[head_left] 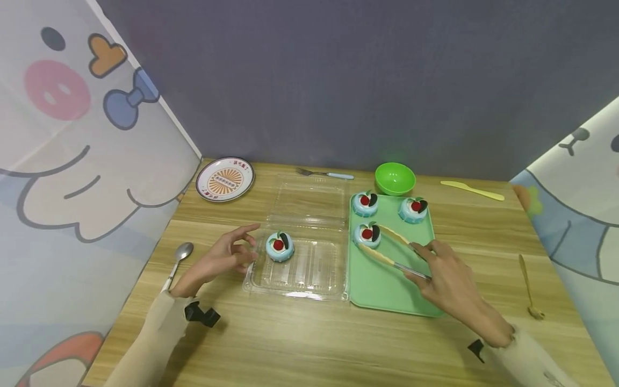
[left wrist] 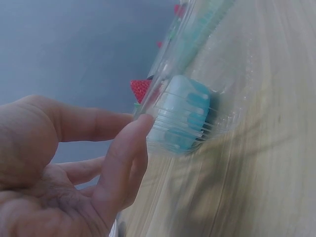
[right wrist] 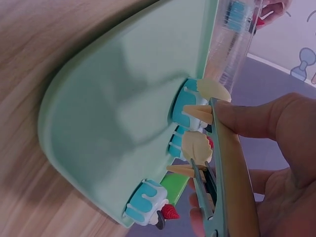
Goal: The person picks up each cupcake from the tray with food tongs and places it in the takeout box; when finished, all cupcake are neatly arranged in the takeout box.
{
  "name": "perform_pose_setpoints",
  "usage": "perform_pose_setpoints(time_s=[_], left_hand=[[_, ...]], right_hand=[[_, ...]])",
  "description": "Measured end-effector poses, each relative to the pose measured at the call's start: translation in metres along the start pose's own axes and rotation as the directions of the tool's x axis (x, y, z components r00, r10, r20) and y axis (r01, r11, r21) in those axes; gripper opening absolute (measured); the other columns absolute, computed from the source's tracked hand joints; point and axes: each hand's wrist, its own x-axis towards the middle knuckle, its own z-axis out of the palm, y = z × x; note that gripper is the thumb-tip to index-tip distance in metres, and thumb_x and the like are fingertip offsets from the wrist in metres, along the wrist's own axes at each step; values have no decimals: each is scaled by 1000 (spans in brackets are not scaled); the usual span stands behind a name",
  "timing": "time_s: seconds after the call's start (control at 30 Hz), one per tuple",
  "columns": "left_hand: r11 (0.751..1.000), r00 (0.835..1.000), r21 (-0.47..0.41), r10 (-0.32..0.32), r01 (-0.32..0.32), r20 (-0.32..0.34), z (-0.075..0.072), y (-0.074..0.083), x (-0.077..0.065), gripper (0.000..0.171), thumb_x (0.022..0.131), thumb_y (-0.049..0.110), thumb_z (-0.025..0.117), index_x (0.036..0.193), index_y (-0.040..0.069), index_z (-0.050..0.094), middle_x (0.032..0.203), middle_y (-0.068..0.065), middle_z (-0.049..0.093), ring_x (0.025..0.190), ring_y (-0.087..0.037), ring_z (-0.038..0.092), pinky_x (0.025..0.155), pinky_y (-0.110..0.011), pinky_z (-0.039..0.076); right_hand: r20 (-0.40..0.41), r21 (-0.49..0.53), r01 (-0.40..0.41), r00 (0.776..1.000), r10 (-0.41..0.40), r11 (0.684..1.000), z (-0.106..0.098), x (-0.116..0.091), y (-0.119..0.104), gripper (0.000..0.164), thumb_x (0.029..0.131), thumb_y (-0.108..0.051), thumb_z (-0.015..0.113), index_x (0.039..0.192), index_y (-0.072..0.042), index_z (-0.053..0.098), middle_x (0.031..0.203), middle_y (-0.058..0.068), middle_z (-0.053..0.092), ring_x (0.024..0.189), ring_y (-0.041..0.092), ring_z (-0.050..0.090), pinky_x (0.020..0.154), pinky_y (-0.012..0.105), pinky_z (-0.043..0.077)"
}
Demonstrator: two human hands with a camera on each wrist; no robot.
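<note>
My right hand [head_left: 450,274] grips a pair of tongs [head_left: 391,262] with cream-coloured, scalloped tips. Those tips stand on either side of a small blue toy cake [head_left: 366,236], topped with a red berry, on the green tray [head_left: 387,293]. Two more such cakes, one at the back left [head_left: 365,204] and one at the back right [head_left: 413,210], sit on the tray. My left hand [head_left: 224,258] pinches the left rim of a clear plastic container [left wrist: 163,64] between thumb and finger. Inside its base, near that rim, sits another blue cake [head_left: 279,247]. The container's lid [head_left: 309,199] lies folded back.
A patterned plate [head_left: 224,180] is at the back left, and a fork [head_left: 324,174] lies behind the lid. Behind the tray stands a green bowl [head_left: 395,179]. A yellow knife [head_left: 473,190] and a gold spoon [head_left: 528,287] lie rightward; a silver spoon [head_left: 182,252] lies left.
</note>
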Motion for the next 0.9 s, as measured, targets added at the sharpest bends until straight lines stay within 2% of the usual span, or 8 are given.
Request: perform_pose_setpoints(time_s=[0.2,0.37,0.63,0.9], left_hand=[[1000,1000,1,-5,5,-6,0,0,0,74,91,0,64,154,17,29,123,-22,44,82,-11,60,66,-47,63],[1000,1000,-2,0,0,-1,0,-1,0,74,91,0,63,154,17,29,123,-21,44,82,-10,60,66,-45,63],[1000,1000,0,4,-4,4,0,-2,-1,73,92,-1,62,154,16,28,123,-22,44,82,-11,60,66,-46,63],[1000,1000,-2,8,-8,2,0,-1,0,74,91,0,64,154,16,29,124,-23,43,80,-10,59,66,-46,63]], right_hand=[[-10,4,8,1000,-8,1000,0,-3,2,62,73,-34,85,125,-7,65,94,10,59,73,17,42,46,19,28],[-29,8,21,999,-21,1000,0,-4,4,62,71,-33,86,124,-6,65,93,9,59,72,16,41,48,18,28],[-25,6,5,1000,-5,1000,-1,-5,3,62,72,-33,86,124,-7,65,94,7,58,72,15,41,47,18,28],[-60,21,-12,998,13,1000,-15,-5,-2,60,73,-34,85,125,-9,66,94,6,58,72,16,46,46,20,31]])
